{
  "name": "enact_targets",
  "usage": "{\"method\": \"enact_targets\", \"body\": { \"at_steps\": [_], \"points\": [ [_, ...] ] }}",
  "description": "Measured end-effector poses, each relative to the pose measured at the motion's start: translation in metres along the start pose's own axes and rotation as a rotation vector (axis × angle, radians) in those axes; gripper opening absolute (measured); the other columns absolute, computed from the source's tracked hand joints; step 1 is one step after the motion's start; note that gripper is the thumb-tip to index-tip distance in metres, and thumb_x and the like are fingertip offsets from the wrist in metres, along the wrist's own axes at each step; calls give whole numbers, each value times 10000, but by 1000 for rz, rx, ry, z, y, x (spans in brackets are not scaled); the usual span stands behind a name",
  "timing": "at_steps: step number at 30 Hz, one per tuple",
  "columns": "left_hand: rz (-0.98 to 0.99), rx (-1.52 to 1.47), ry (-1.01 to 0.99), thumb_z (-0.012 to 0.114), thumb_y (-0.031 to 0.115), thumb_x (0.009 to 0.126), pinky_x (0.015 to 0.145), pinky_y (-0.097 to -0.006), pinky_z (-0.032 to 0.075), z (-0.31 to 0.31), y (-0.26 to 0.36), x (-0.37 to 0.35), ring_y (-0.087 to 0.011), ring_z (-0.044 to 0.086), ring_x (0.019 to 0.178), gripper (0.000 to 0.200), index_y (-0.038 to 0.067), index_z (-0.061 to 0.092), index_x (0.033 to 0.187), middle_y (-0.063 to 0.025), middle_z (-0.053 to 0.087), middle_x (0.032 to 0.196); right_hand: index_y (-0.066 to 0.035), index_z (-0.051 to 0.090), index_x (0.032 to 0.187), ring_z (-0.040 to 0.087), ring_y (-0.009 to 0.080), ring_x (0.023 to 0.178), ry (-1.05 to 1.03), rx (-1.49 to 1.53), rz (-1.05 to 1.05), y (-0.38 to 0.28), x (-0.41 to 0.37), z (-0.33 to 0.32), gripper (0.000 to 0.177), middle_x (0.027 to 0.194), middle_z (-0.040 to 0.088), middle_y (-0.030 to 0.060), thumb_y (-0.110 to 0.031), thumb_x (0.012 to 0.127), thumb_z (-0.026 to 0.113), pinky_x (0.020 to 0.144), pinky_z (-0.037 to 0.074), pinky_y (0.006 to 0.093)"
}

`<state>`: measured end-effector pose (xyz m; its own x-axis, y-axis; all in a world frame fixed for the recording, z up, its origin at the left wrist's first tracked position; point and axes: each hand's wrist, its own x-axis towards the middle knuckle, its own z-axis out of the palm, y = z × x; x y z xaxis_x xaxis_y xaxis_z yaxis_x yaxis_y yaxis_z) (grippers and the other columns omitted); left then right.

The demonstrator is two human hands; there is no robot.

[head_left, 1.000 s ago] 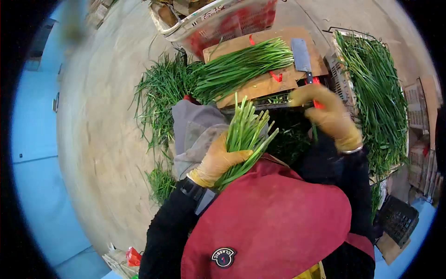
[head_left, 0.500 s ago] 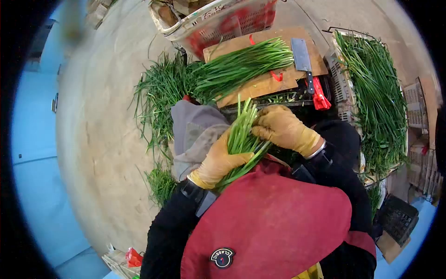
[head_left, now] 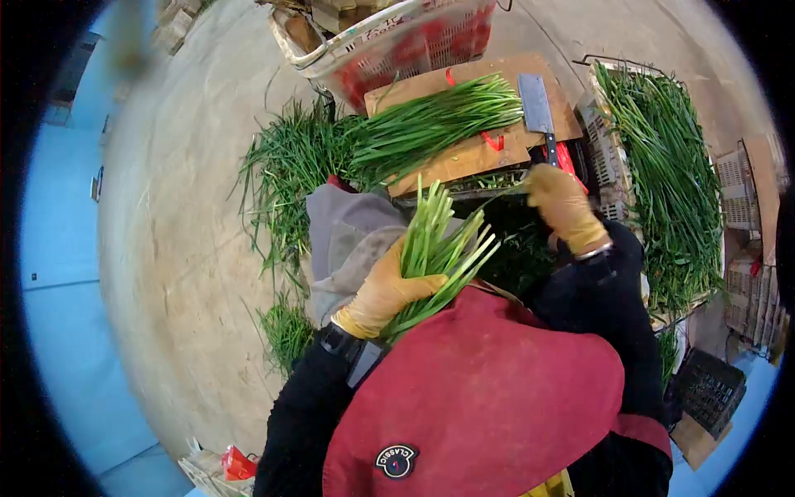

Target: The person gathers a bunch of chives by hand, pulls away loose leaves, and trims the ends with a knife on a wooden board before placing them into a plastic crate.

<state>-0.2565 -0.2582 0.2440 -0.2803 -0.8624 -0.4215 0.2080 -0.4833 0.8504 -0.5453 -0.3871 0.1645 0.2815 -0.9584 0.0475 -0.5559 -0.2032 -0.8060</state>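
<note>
My left hand (head_left: 383, 290), in a yellowish glove, is wrapped around a bundle of garlic chives (head_left: 431, 248). Their pale stem ends fan out above the fingers in two loose groups. My right hand (head_left: 567, 207), gloved alike, is apart from the bundle near the cleaver's handle. Its fingers look curled but are blurred; a thin strand seems to trail from them. A larger pile of chives (head_left: 439, 116) lies across a wooden board (head_left: 464, 166), with the cleaver (head_left: 537, 108) at its right and a red tie (head_left: 494, 142) below the stems.
A crate (head_left: 609, 157) at the right is heaped with chives (head_left: 667, 182). A red-and-white basket (head_left: 406, 50) stands behind the board. More chives (head_left: 290, 166) hang at the board's left, and a small clump (head_left: 286, 331) lies on the floor (head_left: 190, 248). Dark trimmings (head_left: 517, 248) lie below the board.
My right hand has left the bundle and moved up and to the right, toward the cleaver's handle. The stems in my left hand have spread apart.
</note>
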Motion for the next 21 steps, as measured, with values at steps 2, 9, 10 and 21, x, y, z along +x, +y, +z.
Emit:
{"method": "enact_targets", "body": {
  "at_steps": [2,9,10,21],
  "points": [
    [-17,-43,-23,732,32,793,939,-281,446,0,9,0,-130,552,1074,663,10,411,1373,-46,576,1214,-20,664,899,601,206,612,-56,-161,222,2,-7,-37,130,731,632,88,-119,820,635,618,492,325],
    [-66,-85,-33,712,21,820,906,-271,468,2,12,1,-114,567,1033,567,6,457,1327,-39,598,1178,-51,681,1104,633,200,954,-402,43,121,-30,-35,-22,355,1004,673,99,-199,786,740,840,500,321],
    [-57,-78,-26,711,23,821,905,-271,468,3,11,1,-112,567,1032,565,6,459,1326,-39,598,1179,-57,661,1153,627,175,945,-245,244,113,-42,-36,-9,392,1007,670,76,-179,789,741,838,500,314],
    [-116,-110,-47,676,62,856,853,-268,489,7,0,5,-116,582,986,521,6,466,1330,-39,602,1142,15,695,947,593,117,648,-397,568,151,-63,1,31,147,806,660,48,-91,845,693,626,496,238]
  ]
}}
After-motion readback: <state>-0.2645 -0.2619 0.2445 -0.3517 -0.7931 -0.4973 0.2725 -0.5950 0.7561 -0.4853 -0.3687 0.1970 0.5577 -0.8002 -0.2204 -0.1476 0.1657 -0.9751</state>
